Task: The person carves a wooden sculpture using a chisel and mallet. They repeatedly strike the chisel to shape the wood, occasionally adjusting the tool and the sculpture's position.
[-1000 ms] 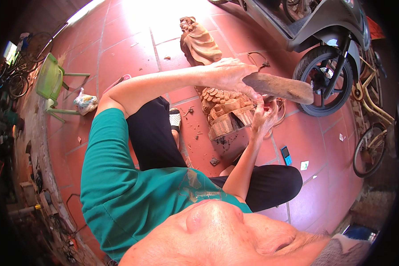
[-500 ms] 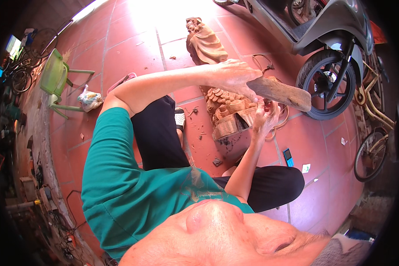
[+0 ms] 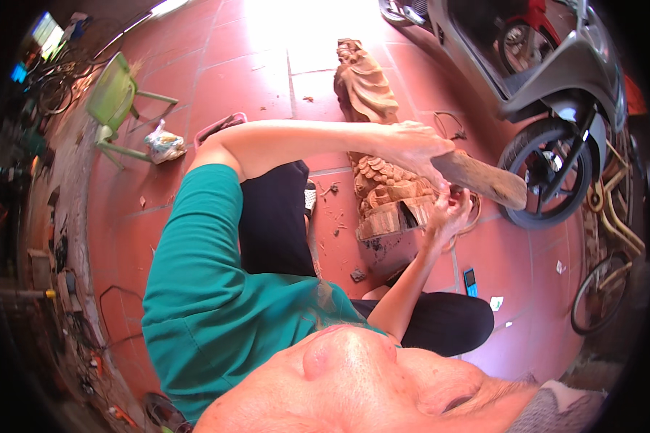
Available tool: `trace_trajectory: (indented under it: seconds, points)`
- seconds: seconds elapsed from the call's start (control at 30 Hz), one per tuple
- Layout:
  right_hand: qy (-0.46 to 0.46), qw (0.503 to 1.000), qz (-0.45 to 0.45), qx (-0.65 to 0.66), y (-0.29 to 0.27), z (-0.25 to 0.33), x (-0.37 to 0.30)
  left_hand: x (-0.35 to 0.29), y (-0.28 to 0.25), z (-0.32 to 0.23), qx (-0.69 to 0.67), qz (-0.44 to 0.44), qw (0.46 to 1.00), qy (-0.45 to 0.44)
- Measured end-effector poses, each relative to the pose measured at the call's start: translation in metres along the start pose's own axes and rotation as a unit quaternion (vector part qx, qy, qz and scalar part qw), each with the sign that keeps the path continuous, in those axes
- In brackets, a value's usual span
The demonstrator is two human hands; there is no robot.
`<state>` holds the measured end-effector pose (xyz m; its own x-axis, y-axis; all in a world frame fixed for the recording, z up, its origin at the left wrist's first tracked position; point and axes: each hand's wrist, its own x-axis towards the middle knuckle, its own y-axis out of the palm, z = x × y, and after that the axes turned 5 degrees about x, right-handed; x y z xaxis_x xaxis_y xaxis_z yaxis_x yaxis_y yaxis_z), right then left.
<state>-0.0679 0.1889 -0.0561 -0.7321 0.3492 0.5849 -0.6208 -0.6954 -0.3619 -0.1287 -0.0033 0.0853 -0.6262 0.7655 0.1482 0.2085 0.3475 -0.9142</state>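
A carved wooden statue (image 3: 368, 90) lies on the tiled floor, showing a robed figure and, nearer me, a base with scale-like carving. My left hand (image 3: 414, 146) reaches across it, closed around the narrow end of a wooden mallet (image 3: 487, 180), a thick worn club pointing right. Just below the mallet, beside the statue's base, my right hand (image 3: 449, 211) is raised with its fingers pinched together. Whatever those fingers hold is hidden by the mallet and the fingers themselves.
A grey scooter (image 3: 549, 94) stands at the far right, its front wheel close to the mallet's end. A bicycle (image 3: 607, 289) is behind it. A green chair (image 3: 114, 94) and a plastic bag (image 3: 165, 143) are at left. A phone (image 3: 471, 281) lies near my right knee.
The whole view has shifted, so the scene sits lower and further right. Both hands keep their grips, with little visible change in their position over the statue.
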Motion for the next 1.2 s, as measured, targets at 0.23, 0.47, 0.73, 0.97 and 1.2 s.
trace_trajectory:
  seconds: [0.23,0.47,0.73,0.97,1.2]
  points:
    - [-0.028,0.999,-0.014,-0.025,0.000,-0.010,-0.001,0.001,0.006,0.003,-0.023,-0.023,0.999,0.030]
    - [-0.005,0.999,0.005,-0.033,-0.001,-0.007,0.001,-0.001,0.006,0.004,-0.014,-0.018,0.999,0.027]
    - [-0.020,0.999,0.022,-0.034,-0.002,-0.007,0.002,-0.003,0.003,0.003,-0.012,-0.008,1.000,0.012]
    - [0.009,0.983,-0.033,0.179,0.017,-0.051,-0.006,0.002,-0.005,-0.008,0.006,0.011,1.000,-0.015]
    - [-0.006,0.996,0.071,0.054,-0.019,-0.004,0.009,-0.002,0.002,-0.001,0.006,-0.015,1.000,-0.010]
